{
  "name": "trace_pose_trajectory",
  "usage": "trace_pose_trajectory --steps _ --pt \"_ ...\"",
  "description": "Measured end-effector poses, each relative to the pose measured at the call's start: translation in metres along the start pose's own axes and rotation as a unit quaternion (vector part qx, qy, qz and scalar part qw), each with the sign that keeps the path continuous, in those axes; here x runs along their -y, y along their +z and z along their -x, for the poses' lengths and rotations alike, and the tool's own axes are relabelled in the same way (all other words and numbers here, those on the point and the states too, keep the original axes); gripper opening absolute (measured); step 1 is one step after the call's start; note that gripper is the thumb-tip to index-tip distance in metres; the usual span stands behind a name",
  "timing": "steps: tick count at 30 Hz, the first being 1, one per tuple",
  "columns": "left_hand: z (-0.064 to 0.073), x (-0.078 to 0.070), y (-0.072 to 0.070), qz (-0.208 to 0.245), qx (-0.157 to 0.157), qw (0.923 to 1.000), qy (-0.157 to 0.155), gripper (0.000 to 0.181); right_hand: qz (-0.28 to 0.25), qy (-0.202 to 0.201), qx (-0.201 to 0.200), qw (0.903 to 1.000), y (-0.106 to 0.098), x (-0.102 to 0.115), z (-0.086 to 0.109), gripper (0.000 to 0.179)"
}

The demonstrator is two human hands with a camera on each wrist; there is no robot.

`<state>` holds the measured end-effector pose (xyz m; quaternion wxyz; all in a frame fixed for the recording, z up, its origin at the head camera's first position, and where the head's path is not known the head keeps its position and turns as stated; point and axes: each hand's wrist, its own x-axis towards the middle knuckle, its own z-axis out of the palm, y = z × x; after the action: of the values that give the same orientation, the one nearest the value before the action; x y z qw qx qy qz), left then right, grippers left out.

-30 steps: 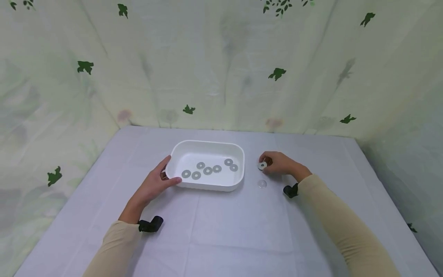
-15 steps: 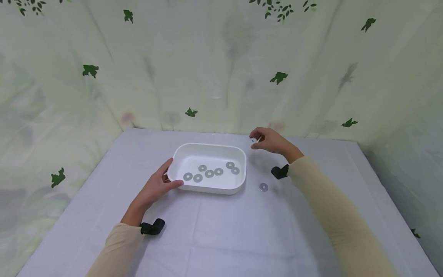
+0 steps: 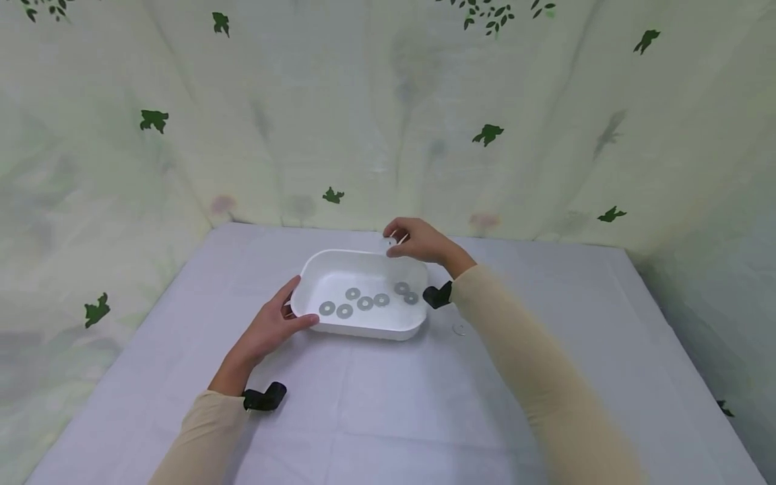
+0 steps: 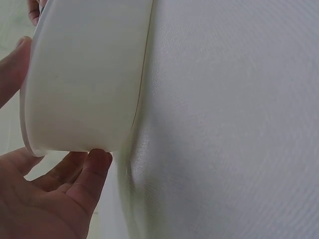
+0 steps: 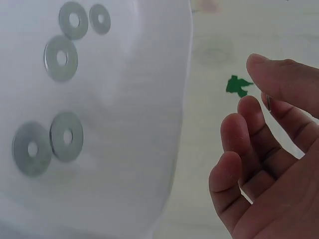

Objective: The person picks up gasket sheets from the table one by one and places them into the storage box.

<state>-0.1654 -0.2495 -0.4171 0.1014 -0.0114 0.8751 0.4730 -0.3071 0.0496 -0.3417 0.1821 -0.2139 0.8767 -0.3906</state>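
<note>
A white plastic tub (image 3: 358, 329) with rounded corners sits on the table, several flat metal washers (image 3: 365, 304) lying on its floor. My left hand (image 3: 269, 330) holds the tub's left end, thumb at the front rim and fingers along the side wall (image 4: 84, 79). Over the tub's far rim, toward its right, my right hand (image 3: 419, 241) pinches a washer (image 3: 390, 242) between thumb and fingertips. That washer shows only as a thin edge in the right wrist view, mostly hidden by the thumb. One more washer (image 3: 459, 329) lies on the cloth right of the tub.
A pale cloth (image 3: 388, 397) covers the table. Behind it hangs a light curtain (image 3: 364, 135) printed with leaves and green birds. Black camera mounts (image 3: 265, 397) sit at both wrists.
My right hand has lifted the washer from the table right of the tub and carried it back and left to the far rim. The left hand keeps its hold on the tub.
</note>
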Motion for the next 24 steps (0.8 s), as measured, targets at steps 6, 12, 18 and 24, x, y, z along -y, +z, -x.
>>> trace_pose_trajectory --steps 6,12,18,24 --pt "0.001 -0.002 -0.002 0.005 0.004 1.0 0.002 0.105 -0.014 -0.036 0.027 0.9989 0.03 0.018 -0.014 0.037" --pt "0.003 0.001 -0.003 0.01 0.007 0.9999 0.007 0.103 -0.025 -0.073 0.069 0.9946 0.055 0.031 -0.023 0.04" --pt "0.0 0.004 -0.004 0.009 0.012 0.9999 0.005 0.104 -0.023 -0.075 0.071 0.9944 0.071 0.038 -0.027 0.036" --pt "-0.001 0.002 -0.003 0.009 0.011 0.9999 0.007 0.103 -0.024 -0.061 0.087 0.994 0.08 0.039 -0.032 0.036"
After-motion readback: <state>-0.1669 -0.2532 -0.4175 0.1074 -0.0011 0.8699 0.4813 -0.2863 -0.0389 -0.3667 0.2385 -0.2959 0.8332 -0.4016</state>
